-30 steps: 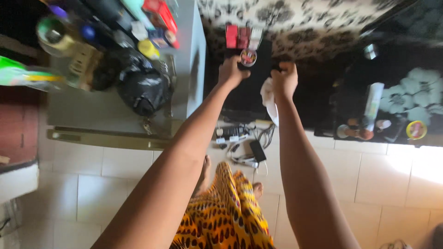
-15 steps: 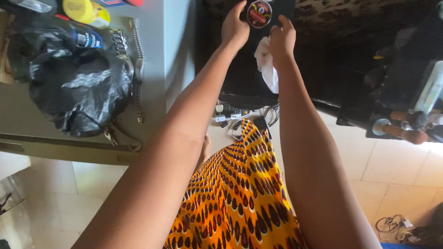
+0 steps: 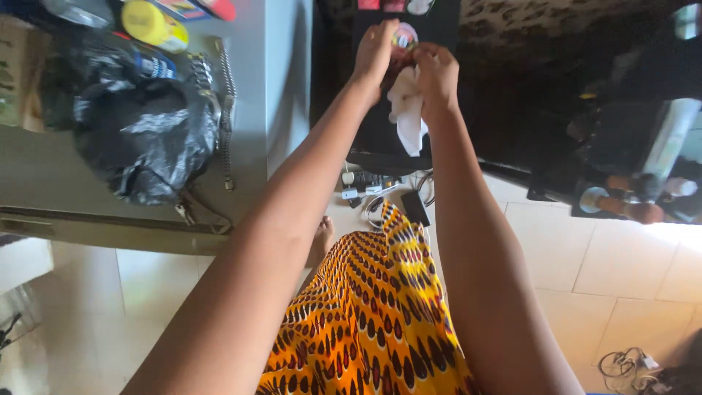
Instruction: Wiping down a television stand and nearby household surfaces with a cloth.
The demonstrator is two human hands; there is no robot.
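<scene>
Looking down from the head camera, both bare arms stretch forward over a black surface at the top of the frame, where the left hand and the right hand meet. Between them sits a small round tin, its lid pale with red and dark markings (too small and blurred to read any detail); the left hand's fingers are curled around its left edge, thumb side toward it, gripping it. The right hand's fingers are bunched together, pinching a white cloth that is pressed up against the tin and hangs down crumpled below the knuckles. How much of the tin lies under the cloth cannot be told, since the fingers cover its lower half. Left of the arms stands a grey table carrying a crumpled black plastic bag, a metal chain and a yellow round container cut off by the frame's top edge. Below, an orange patterned skirt hides most of the tiled floor, and a tangle of cables lies near one bare foot.
</scene>
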